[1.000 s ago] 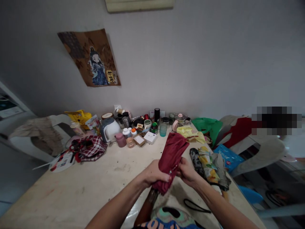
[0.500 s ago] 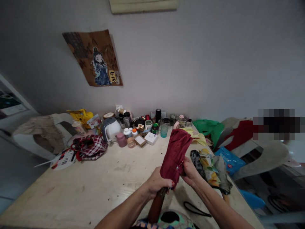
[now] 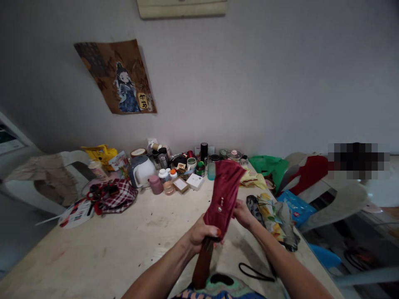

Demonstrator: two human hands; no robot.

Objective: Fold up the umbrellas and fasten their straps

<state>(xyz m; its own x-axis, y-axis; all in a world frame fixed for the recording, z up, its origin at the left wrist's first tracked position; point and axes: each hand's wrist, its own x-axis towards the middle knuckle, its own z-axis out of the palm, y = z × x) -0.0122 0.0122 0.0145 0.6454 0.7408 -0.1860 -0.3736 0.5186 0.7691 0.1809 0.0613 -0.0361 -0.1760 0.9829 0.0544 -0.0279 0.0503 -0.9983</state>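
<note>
A folded dark red umbrella (image 3: pixel 222 195) slants up over the table, its brown handle (image 3: pixel 202 265) pointing down toward my body. My left hand (image 3: pixel 202 232) is wrapped round the lower end of the canopy, just above the handle, thumb across the front. At the canopy's right edge, my right hand (image 3: pixel 243 214) is closed with its fingertips against the cloth; those fingertips are partly hidden behind it. White lettering shows on the fabric. Right of my right hand lie a dark patterned folded umbrella (image 3: pixel 254 205) and a yellow floral one (image 3: pixel 269 218).
Along the wall stand a white kettle (image 3: pixel 143 170), a pink jar (image 3: pixel 155 185), a teal glass (image 3: pixel 211 170) and several bottles. A checked cloth bundle (image 3: pixel 118 197) sits at left. A black cord loop (image 3: pixel 255 274) lies near the front. Another person is at far right.
The umbrella has turned, bringing its white lettering into view. My right hand has shifted slightly up along the canopy's edge, while my left hand keeps its hold. The view has shifted a little.
</note>
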